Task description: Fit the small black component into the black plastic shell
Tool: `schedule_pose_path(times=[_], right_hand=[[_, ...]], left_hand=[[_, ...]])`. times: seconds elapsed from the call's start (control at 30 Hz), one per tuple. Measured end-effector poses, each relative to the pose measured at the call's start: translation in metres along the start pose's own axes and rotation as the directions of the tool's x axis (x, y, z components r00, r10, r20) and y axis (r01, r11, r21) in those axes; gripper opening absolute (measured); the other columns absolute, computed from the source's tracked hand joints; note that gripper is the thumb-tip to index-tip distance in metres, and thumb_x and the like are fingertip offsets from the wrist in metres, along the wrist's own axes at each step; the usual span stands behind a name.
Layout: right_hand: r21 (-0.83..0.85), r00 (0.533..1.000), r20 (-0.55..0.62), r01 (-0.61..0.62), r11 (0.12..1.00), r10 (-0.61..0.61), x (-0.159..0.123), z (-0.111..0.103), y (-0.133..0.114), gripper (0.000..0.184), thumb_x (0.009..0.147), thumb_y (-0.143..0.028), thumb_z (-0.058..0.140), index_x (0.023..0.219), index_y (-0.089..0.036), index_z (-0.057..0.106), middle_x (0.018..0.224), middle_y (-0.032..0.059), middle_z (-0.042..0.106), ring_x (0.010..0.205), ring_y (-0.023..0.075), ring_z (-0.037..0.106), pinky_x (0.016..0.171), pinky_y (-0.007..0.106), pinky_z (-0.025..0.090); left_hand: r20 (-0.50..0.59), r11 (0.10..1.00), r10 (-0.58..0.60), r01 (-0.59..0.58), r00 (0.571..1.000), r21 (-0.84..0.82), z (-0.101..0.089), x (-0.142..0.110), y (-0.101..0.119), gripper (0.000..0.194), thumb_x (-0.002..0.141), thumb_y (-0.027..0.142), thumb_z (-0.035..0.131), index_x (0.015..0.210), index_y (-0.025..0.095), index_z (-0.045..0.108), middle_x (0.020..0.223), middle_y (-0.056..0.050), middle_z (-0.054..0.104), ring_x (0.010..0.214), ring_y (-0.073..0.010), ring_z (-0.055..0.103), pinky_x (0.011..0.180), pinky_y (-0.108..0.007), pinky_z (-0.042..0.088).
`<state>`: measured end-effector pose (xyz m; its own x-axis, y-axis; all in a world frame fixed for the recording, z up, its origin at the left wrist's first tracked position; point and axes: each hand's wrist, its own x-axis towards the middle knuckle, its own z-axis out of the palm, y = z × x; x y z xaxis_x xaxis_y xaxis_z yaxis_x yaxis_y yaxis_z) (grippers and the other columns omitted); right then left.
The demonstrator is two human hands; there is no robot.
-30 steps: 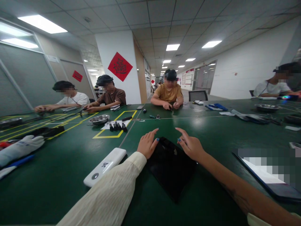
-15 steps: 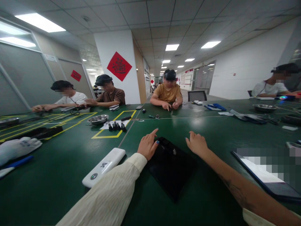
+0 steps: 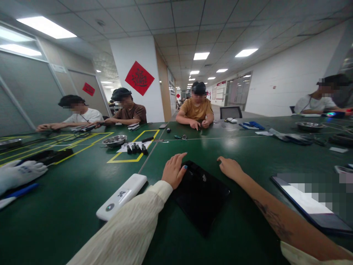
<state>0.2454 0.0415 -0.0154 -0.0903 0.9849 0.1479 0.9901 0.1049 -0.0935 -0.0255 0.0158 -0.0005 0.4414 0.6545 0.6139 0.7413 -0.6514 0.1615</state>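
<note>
Nearby, a white power bank (image 3: 121,197) lies beside the left sleeve (image 3: 132,221).

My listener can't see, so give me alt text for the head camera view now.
A person's left hand is at the edge of a flat black item on a green table, with the right hand apart from it, to the right. A white device lies left, a tablet-like device right; co-workers sit around the table.
</note>
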Motion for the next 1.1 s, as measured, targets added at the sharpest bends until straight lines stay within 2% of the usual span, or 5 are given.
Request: schedule_pose_path(times=[0.27, 0.47, 0.63, 0.8, 1.1], right_hand=[[0.361, 0.956, -0.289, 0.065, 0.93, 0.045, -0.015, -0.011, -0.026, 0.039, 0.079, -0.016, 0.035, 0.117, -0.011, 0.042, 0.067, 0.0027, 0.056, 0.068, 0.017, 0.054, 0.064, 0.027, 0.036], [0.682, 0.876, -0.471, 0.435, 0.588, -0.102, -0.042, -0.028, -0.066, 0.035, 0.086, -0.025, 0.033, 0.12, -0.017, 0.034, 0.061, -0.0043, 0.042, 0.06, 0.0124, 0.046, 0.063, 0.025, 0.038], [0.761, 0.86, -0.468, 0.51, 0.402, -0.204, -0.052, -0.025, -0.077, 0.03, 0.087, -0.027, 0.033, 0.117, -0.02, 0.033, 0.065, -0.0041, 0.042, 0.062, 0.0115, 0.046, 0.064, 0.025, 0.04], [0.681, 0.812, -0.523, 0.581, 0.446, -0.26, -0.058, -0.026, -0.075, 0.023, 0.088, -0.026, 0.033, 0.11, -0.021, 0.035, 0.069, -0.0021, 0.047, 0.065, 0.0127, 0.049, 0.067, 0.028, 0.041], [0.29, 0.583, -0.695, 0.763, 0.578, -0.42, -0.072, -0.032, -0.09, 0.015, 0.082, -0.013, 0.036, 0.094, -0.02, 0.043, 0.081, 0.0048, 0.052, 0.074, 0.0164, 0.048, 0.07, 0.032, 0.039]], left_hand=[[-0.197, 0.989, 0.15, -0.147, 0.969, 0.028, -0.013, 0.002, 0.016, 0.039, 0.087, 0.03, 0.03, 0.122, 0.017, 0.041, 0.12, -0.011, 0.048, 0.113, -0.0211, 0.041, 0.095, -0.038, 0.031], [-0.176, 0.96, 0.276, -0.261, 0.945, 0.105, -0.016, 0.0, 0.032, 0.033, 0.083, 0.024, 0.04, 0.114, 0.02, 0.05, 0.111, -0.008, 0.055, 0.105, -0.02, 0.047, 0.092, -0.037, 0.033], [-0.148, 0.945, 0.321, -0.308, 0.935, 0.105, -0.016, -0.001, 0.036, 0.031, 0.084, 0.023, 0.039, 0.111, 0.02, 0.052, 0.108, -0.006, 0.057, 0.103, -0.0188, 0.048, 0.091, -0.036, 0.034], [-0.124, 0.935, 0.35, -0.337, 0.928, 0.113, -0.015, 0.0, 0.035, 0.027, 0.085, 0.028, 0.041, 0.107, 0.02, 0.054, 0.105, -0.005, 0.059, 0.102, -0.0177, 0.049, 0.091, -0.034, 0.036], [-0.189, 0.896, 0.442, -0.419, 0.877, 0.148, -0.011, -0.002, 0.031, 0.023, 0.086, 0.027, 0.04, 0.1, 0.018, 0.055, 0.099, -0.006, 0.06, 0.098, -0.0175, 0.05, 0.087, -0.034, 0.038]])
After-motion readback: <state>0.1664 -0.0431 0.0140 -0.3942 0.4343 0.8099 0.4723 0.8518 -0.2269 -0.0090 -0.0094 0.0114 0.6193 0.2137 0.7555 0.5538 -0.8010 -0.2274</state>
